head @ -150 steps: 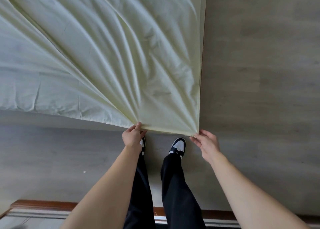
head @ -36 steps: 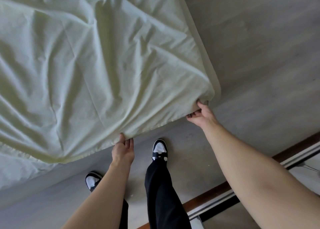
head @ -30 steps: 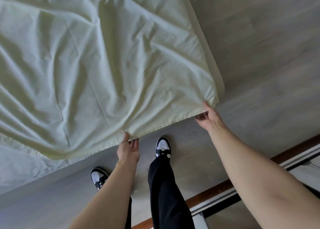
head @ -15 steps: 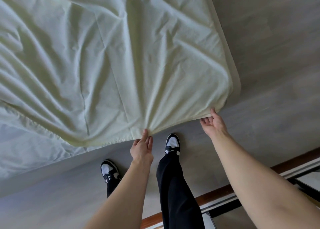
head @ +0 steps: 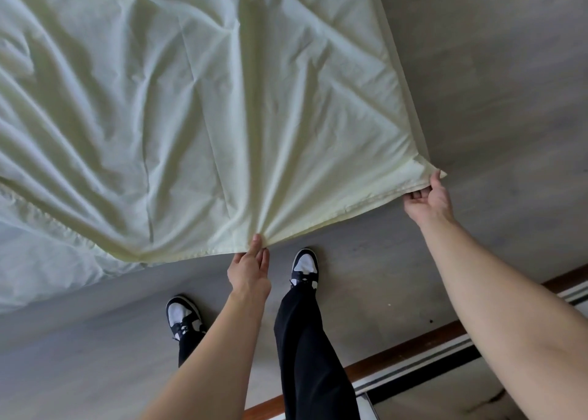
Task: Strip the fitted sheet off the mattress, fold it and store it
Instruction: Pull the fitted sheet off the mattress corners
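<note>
Both arms reach forward: left hand and right hand pinch the near hem of the wrinkled pale-yellow fitted sheet, fanning creases.

You stand in a home bedroom: pale fitted sheet spread over grey wood-look floor, a sliding-door track behind your sneakers.

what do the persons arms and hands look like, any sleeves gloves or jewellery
Both arms are bare from wrist to frame edge: no sleeves in view. The left hand and right hand wear no gloves, and no rings, watch or bracelets show on the visible sides. Below them, the person wears black trousers and black-and-white sneakers.
</note>
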